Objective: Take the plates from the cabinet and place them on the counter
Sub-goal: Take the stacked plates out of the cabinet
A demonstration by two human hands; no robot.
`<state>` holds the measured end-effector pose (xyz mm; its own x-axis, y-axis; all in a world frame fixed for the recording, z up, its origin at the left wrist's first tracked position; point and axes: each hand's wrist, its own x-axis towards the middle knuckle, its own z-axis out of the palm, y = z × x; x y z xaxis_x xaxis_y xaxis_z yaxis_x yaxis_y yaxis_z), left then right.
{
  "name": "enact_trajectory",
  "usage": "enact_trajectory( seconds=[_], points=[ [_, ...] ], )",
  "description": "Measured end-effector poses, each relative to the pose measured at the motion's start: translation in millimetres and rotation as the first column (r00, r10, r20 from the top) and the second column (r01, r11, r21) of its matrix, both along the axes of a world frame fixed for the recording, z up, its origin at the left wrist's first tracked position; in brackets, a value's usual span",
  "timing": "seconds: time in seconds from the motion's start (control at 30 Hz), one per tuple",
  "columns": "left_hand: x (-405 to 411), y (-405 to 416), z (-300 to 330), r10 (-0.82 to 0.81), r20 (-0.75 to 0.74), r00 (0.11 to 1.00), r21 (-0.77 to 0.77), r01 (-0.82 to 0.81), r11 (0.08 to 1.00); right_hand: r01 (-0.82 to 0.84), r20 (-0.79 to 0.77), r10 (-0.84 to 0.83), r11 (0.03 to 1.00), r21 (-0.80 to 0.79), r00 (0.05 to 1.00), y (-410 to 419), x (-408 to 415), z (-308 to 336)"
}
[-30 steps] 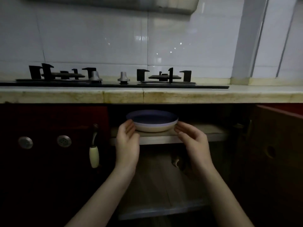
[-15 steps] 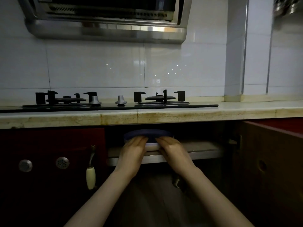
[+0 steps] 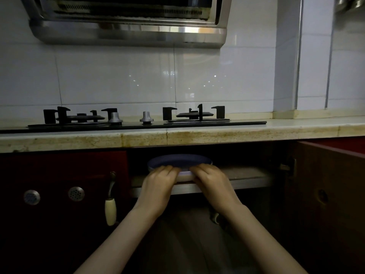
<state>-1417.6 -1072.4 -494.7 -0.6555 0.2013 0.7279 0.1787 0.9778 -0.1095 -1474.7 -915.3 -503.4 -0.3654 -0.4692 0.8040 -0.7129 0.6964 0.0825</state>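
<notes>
Plate (image 3: pixel 178 162): blue inside, pale outside; on the shelf (image 3: pixel 246 174) of the open cabinet, directly below the counter (image 3: pixel 197 136) edge, under the hob (image 3: pixel 138 123); whether one plate or several stacked, cannot tell. Left hand (image 3: pixel 158 186): fingers curled over the plate's near rim, left of centre, gripping it. Right hand (image 3: pixel 212 184): likewise closed on the near rim, right of centre; knuckles of both hands nearly meeting. Cabinet door (image 3: pixel 324 194): swung open, right of the plate. Range hood (image 3: pixel 128 22): above the hob.
</notes>
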Motion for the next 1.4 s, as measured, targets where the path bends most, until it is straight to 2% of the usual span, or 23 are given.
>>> enact_trajectory(
  seconds=[0.17,0.27,0.33,0.4,0.53,0.6,0.67,0.8,0.87,0.93,1.07,1.17,1.3,1.4],
  points=[
    [21,0,-3,-0.067,-0.050,0.996,-0.001,0.067,0.998,-0.081,-0.056,0.079,0.996,-0.030,0.995,8,22,-3],
    [31,-1,-5,-0.094,-0.088,0.992,-0.015,0.093,0.996,-0.136,-0.032,0.134,0.987,-0.081,0.990,15,33,-9],
    [37,-2,-8,-0.106,-0.112,0.988,-0.013,0.105,0.994,-0.196,0.073,0.215,0.957,-0.213,0.974,19,40,-14],
    [43,-5,-12,-0.118,-0.138,0.983,-0.008,0.118,0.993,-0.204,0.180,0.298,0.889,-0.410,0.938,23,48,-17],
    [57,-8,-19,-0.150,-0.162,0.975,0.008,0.154,0.988,-0.067,0.292,0.421,0.658,-0.750,0.859,31,55,-22],
    [65,-8,-21,-0.159,-0.175,0.972,0.002,0.162,0.987,0.028,0.348,0.508,0.535,-0.844,0.788,34,54,-22],
    [71,-10,-25,-0.178,-0.189,0.966,-0.008,0.180,0.984,0.123,0.371,0.648,0.395,-0.910,0.665,35,51,-21],
    [79,-13,-31,-0.228,-0.252,0.940,-0.020,0.230,0.973,0.222,0.267,0.895,0.197,-0.955,0.357,37,56,-16],
    [82,-16,-32,-0.240,-0.282,0.929,-0.045,0.237,0.970,0.277,0.197,0.947,0.124,-0.953,0.253,38,60,-14],
    [84,-19,-32,-0.248,-0.282,0.927,-0.067,0.239,0.969,0.310,0.179,0.962,0.109,-0.944,0.207,40,61,-13],
    [87,-24,-28,-0.256,-0.264,0.930,-0.082,0.242,0.967,0.309,0.251,0.948,0.183,-0.933,0.197,43,63,-9],
    [90,-26,-24,-0.292,-0.233,0.928,-0.055,0.287,0.956,0.314,0.257,0.951,0.194,-0.929,0.172,45,69,-5],
    [95,-30,-25,-0.385,-0.189,0.903,0.084,0.405,0.910,0.365,0.252,0.957,0.184,-0.913,0.146,50,78,0],
    [99,-26,-26,-0.397,-0.161,0.903,0.290,0.428,0.856,0.394,0.282,0.947,0.204,-0.896,0.152,54,87,9]
  ],
)
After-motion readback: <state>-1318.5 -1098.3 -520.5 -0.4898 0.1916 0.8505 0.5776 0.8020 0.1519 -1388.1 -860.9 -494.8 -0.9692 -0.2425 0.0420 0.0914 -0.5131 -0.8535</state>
